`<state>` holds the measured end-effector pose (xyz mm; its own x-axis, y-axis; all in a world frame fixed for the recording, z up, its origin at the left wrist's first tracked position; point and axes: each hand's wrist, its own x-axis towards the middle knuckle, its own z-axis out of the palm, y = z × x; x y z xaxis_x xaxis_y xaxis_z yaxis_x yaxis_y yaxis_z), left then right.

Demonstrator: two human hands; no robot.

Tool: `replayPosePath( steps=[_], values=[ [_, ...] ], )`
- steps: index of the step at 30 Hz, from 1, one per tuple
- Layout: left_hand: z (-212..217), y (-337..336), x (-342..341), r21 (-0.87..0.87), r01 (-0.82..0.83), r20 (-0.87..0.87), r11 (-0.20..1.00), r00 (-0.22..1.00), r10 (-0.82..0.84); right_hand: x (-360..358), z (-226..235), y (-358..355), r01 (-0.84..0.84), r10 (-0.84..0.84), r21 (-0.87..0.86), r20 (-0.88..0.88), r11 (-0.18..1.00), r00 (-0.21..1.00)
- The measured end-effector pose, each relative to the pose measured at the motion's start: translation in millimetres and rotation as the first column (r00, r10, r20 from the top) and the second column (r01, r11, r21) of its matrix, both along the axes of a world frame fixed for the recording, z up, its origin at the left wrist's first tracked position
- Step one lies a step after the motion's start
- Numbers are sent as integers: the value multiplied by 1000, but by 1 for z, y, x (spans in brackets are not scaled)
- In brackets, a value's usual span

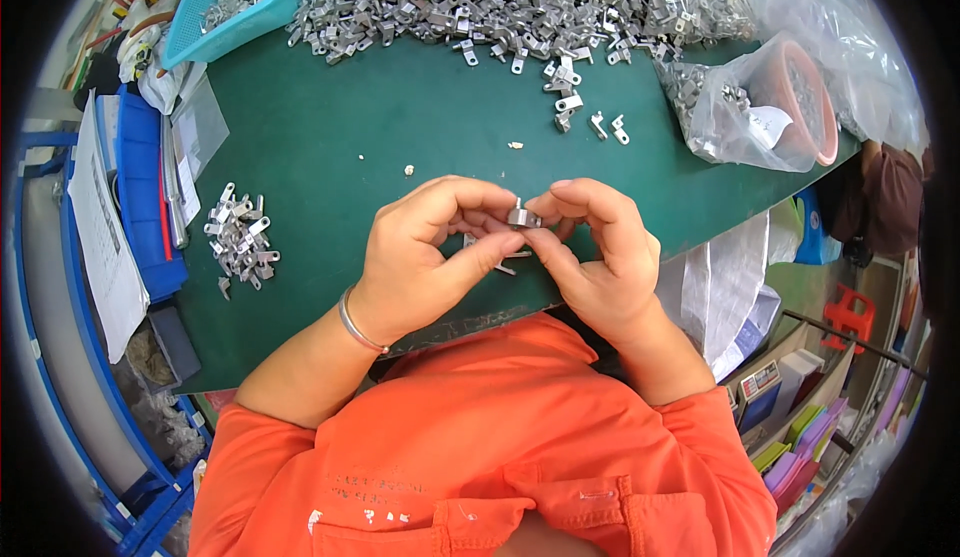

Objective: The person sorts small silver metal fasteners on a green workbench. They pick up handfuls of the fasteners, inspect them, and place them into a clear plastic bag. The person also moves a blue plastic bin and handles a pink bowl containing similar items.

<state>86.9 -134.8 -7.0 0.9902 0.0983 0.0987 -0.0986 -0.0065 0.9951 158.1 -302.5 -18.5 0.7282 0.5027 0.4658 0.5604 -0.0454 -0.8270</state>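
Close to the table's near edge, my left hand (425, 242) and my right hand (602, 252) meet around one small silver metal bracket (523, 218). Thumb and fingers of each hand pinch it from either side, so only part of its body shows. Under my hands a few more metal pieces (503, 267) lie on the green table (330, 137), partly covered by my fingers. To the left of my left hand sits a small heap of similar silver brackets (240, 237).
A large pile of brackets (470, 7) spreads across the far side, with a turquoise basket (180, 42) at its left. Far right, clear bags and a pink tub (812, 107) hold more parts. A blue tray (145, 177) with papers borders the left; a red stool (849, 319) stands beyond the right edge.
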Motion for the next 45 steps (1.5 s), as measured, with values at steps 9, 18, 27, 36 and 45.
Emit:
replayPosePath(
  steps=[9, 18, 27, 36, 45],
  values=[
    [-6, -4, 0, -20, -71, -44, 997, 997, 70, -7, -3, -2, 10, 27, 194, -188, 981, 982],
    [3, 1, 0, 112, 38, -48, 993, 998, -33, -6, -3, -7, 52, 10, 162, -359, 985, 933],
    [-3, 5, 5, 408, -177, 128, 896, 982, 136, 5, -3, -4, 66, -69, 21, 337, 998, 939],
    [0, 2, 3, 482, -56, 48, 874, 998, 38, 9, -9, -7, -70, 120, -156, 343, 985, 932],
    [1, 6, 4, 610, 39, 60, 792, 994, -95, 65, -2, 7, 248, -49, -383, 460, 890, 886]
  ],
)
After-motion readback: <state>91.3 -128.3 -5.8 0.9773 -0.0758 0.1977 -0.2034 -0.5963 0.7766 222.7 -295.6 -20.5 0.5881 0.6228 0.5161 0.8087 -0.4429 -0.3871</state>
